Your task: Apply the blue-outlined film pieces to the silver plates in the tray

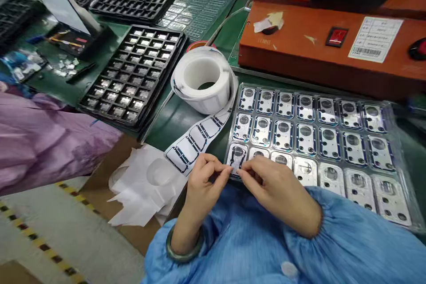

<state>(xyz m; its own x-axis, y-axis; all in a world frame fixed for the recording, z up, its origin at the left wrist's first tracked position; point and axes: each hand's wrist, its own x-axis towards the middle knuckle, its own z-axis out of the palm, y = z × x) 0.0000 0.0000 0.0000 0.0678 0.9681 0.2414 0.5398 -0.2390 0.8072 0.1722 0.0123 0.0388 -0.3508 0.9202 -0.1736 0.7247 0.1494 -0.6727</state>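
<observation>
The person's left hand point(204, 178) was curled inward, its thumb and forefinger together at the tips, clamped on the near end of a dark frame point(232, 155). The right hand point(274, 186) came to the same place from the right, its thumb and forefinger also closed on that near end, just beside the left fingertips; the other right fingers were bent under the palm. How much of the frame lay between the tips was too small to tell. The frame lay over the leftmost metal plate point(238, 151) of the nearest row in a clear tray point(398, 136).

The tray sat on the green table point(166, 117), its plates in three rows of seven. Those in the two far rows had dark blue borders, while the plates toward the right of the near row were bare metal. The right hand and wrist partly covered that row.

Left of the tray stood a white roll point(208, 104), with a strip point(196, 143) of dark frames running from it toward the left hand. Crumpled white paper point(143, 191) lay over a brown box point(144, 233) on the near left. Farther left was a black tray point(106, 116) filled with small shiny pieces, and a pink sleeve point(49, 137) of another person showed at the left edge. An orange machine point(293, 53) with a red switch point(337, 36) stood at the far right, beyond the clear tray.
</observation>
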